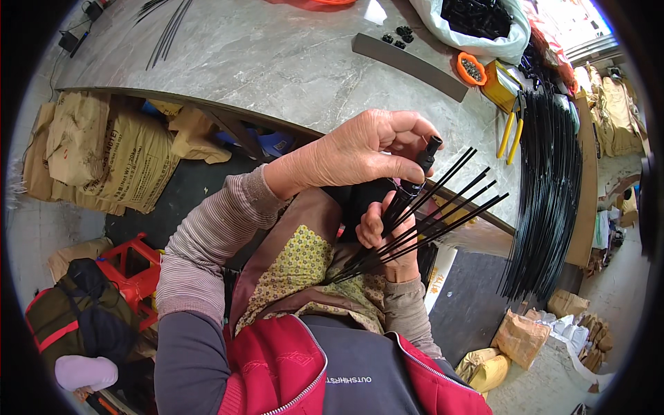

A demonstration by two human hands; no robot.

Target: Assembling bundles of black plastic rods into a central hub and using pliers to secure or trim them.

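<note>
My left hand (377, 152) is closed, thumb and fingers pinching a black tube-shaped plastic piece (430, 153) with a narrower top. Just below it, my right hand (391, 238) wraps round several thin black rods (453, 216), which fan out to the upper right while their lower ends reach down over my lap. The tube-shaped piece sits close above the rods by my right fingers; whether they are joined there I cannot tell. A patterned apron (297, 266) covers my lap under both hands.
On the grey marbled table (277, 62) lie a dark curved strip (411, 66), small black parts (400, 38), an orange dish (472, 69) of small metal pieces and yellow-handled pliers (510, 131). Many black rods (543, 200) hang at the right. A white sack (515, 41) holds black parts.
</note>
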